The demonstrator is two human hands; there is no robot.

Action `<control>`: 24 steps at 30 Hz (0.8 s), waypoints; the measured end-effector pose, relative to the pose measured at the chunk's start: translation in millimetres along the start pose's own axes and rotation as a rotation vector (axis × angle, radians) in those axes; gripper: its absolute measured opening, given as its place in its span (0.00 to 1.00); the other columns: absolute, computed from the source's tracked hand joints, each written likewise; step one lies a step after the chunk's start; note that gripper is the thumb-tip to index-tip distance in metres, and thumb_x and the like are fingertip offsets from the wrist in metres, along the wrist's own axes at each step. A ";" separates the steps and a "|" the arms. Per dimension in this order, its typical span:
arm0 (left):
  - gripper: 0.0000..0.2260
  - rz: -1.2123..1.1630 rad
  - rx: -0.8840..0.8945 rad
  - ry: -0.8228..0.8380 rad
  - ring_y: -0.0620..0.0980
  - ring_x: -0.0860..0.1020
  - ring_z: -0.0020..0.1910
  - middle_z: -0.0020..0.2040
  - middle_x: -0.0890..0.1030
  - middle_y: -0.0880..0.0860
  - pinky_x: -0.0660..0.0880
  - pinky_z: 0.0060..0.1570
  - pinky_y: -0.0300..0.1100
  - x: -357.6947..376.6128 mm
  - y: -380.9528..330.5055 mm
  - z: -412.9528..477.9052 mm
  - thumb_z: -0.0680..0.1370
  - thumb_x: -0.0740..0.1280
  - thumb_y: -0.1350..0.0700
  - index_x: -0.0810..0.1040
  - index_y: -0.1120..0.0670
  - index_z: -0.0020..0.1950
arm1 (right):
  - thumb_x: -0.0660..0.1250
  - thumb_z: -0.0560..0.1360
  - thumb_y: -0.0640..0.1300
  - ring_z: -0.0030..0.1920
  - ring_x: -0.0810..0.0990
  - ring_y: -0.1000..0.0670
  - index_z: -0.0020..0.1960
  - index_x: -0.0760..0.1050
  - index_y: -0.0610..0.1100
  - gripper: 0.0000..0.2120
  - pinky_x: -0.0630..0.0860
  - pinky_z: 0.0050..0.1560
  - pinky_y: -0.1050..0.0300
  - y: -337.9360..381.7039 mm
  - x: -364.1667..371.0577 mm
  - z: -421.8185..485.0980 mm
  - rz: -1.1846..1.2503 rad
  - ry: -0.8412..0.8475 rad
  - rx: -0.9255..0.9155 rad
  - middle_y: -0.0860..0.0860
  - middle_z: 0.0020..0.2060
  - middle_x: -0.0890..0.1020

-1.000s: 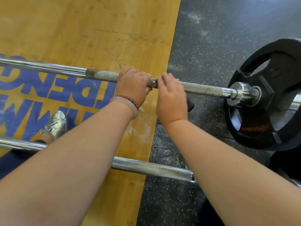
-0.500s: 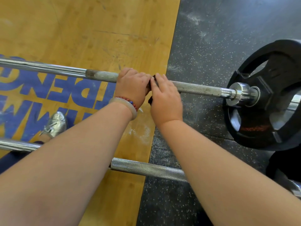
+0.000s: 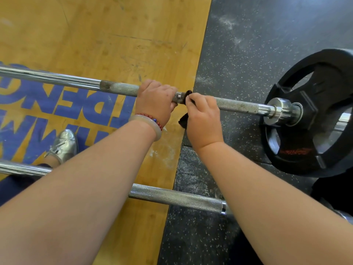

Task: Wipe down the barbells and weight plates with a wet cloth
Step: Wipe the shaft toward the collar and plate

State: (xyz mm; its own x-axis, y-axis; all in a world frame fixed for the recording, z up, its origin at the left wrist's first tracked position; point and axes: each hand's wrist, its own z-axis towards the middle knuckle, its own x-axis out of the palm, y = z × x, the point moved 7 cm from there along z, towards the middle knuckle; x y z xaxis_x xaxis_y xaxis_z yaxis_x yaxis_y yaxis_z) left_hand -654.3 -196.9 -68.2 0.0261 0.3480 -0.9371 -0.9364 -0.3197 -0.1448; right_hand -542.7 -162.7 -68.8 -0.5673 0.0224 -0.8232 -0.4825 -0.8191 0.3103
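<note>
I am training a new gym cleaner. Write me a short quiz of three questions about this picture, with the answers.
1. Fill in: the left hand grips the upper barbell above the ____ floor.
2. Which hand holds the dark cloth at that bar? A. left hand B. right hand C. neither
3. True or false: a black weight plate is loaded on that barbell.
Key: 1 wooden; 2 B; 3 true.

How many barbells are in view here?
2. The far barbell, carrying a plate, is gripped by the left hand; the near barbell lies closer to the camera. Others may be hidden.
</note>
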 end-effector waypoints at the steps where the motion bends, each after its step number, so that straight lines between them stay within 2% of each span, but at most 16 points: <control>1: 0.03 -0.006 -0.006 0.006 0.56 0.77 0.42 0.39 0.82 0.51 0.59 0.50 0.44 1.0 0.3 0.1 0.71 0.72 0.57 0.81 0.55 0.43 | 0.57 0.72 0.34 0.48 0.67 0.45 0.53 0.79 0.32 0.15 0.75 0.45 0.48 1.1 -1.0 0.7 0.002 0.001 0.016 0.42 0.48 0.79; 3: 0.03 -0.001 -0.003 0.003 0.56 0.77 0.43 0.39 0.83 0.51 0.60 0.50 0.44 2.8 0.5 0.2 0.72 0.71 0.57 0.81 0.55 0.44 | 0.55 0.72 0.33 0.43 0.70 0.43 0.48 0.78 0.33 0.14 0.74 0.41 0.49 6.6 -0.4 6.3 0.025 -0.004 0.061 0.41 0.44 0.77; 5: 0.02 0.017 0.011 -0.019 0.56 0.78 0.41 0.38 0.82 0.51 0.60 0.49 0.44 2.1 0.2 -0.1 0.71 0.71 0.57 0.81 0.55 0.42 | 0.60 0.71 0.31 0.40 0.73 0.40 0.46 0.78 0.32 0.09 0.74 0.39 0.50 9.6 2.8 13.8 0.042 0.001 0.066 0.40 0.43 0.77; 9: 0.03 0.003 0.027 -0.041 0.56 0.78 0.40 0.37 0.83 0.52 0.59 0.49 0.44 -0.7 -1.2 1.3 0.71 0.72 0.56 0.81 0.55 0.42 | 0.65 0.70 0.30 0.41 0.74 0.38 0.54 0.78 0.32 0.13 0.73 0.39 0.49 -1.5 2.7 2.5 0.024 0.053 0.015 0.40 0.42 0.76; 12: 0.04 0.012 0.024 -0.036 0.56 0.78 0.39 0.37 0.82 0.52 0.60 0.49 0.44 0.4 -0.4 1.0 0.70 0.73 0.57 0.81 0.55 0.42 | 0.70 0.67 0.27 0.41 0.75 0.38 0.53 0.78 0.32 0.14 0.76 0.38 0.47 -3.9 2.5 -2.6 0.031 0.089 0.022 0.40 0.41 0.75; 17: 0.03 0.013 0.016 -0.047 0.56 0.77 0.39 0.36 0.82 0.51 0.60 0.50 0.44 1.5 0.3 1.6 0.73 0.69 0.56 0.80 0.54 0.40 | 0.69 0.64 0.26 0.42 0.76 0.38 0.49 0.79 0.34 0.15 0.75 0.40 0.47 9.0 7.2 8.8 0.082 0.165 0.076 0.37 0.42 0.76; 21: 0.05 0.009 0.023 -0.008 0.57 0.78 0.43 0.41 0.84 0.52 0.59 0.51 0.45 2.5 0.9 1.0 0.71 0.72 0.55 0.82 0.55 0.44 | 0.68 0.64 0.25 0.40 0.75 0.38 0.50 0.80 0.37 0.17 0.75 0.37 0.47 -7.2 -3.1 -6.3 0.108 0.182 0.058 0.38 0.41 0.76; 24: 0.05 0.022 -0.003 -0.013 0.56 0.79 0.40 0.38 0.83 0.51 0.59 0.49 0.44 2.9 -2.2 1.0 0.69 0.74 0.57 0.81 0.55 0.41 | 0.69 0.63 0.25 0.40 0.76 0.38 0.50 0.79 0.34 0.16 0.76 0.37 0.46 1.6 4.5 -4.5 0.051 0.201 0.071 0.37 0.41 0.75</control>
State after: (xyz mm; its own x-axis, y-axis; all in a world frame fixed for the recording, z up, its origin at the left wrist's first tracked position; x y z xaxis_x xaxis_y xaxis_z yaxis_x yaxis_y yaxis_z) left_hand -652.5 -194.2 -70.2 0.0004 0.3524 -0.9358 -0.9355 -0.3304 -0.1248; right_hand -543.1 -166.5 -74.2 -0.4514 -0.1387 -0.8815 -0.5060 -0.7739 0.3809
